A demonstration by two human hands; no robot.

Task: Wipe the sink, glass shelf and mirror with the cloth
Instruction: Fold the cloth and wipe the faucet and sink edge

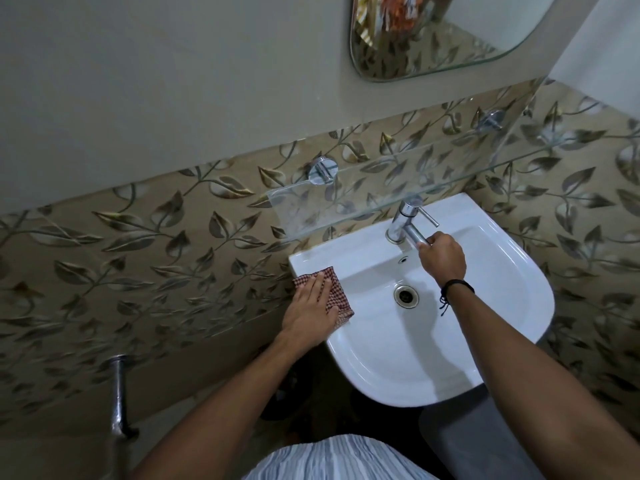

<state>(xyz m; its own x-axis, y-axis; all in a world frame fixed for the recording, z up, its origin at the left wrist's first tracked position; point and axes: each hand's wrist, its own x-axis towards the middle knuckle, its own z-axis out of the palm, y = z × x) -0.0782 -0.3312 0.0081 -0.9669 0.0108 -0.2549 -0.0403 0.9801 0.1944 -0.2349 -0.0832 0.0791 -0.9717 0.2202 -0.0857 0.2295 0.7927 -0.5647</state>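
Forearms (242, 393) span the sink (415, 358): left hand (310, 313), fingers flat, presses cloth (333, 276) on its left rim, drain (406, 296) rightward; right hand (443, 259) grips tap (405, 220).

A red-checked cloth (339, 289) lies flat on the left rim of the white sink (450, 341). The clear glass shelf (381, 188) runs above it, with the mirror (433, 39) higher.

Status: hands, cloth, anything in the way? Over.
Left hand flat on cloth at sink rim. Right hand grips tap. Shelf overhangs tap.
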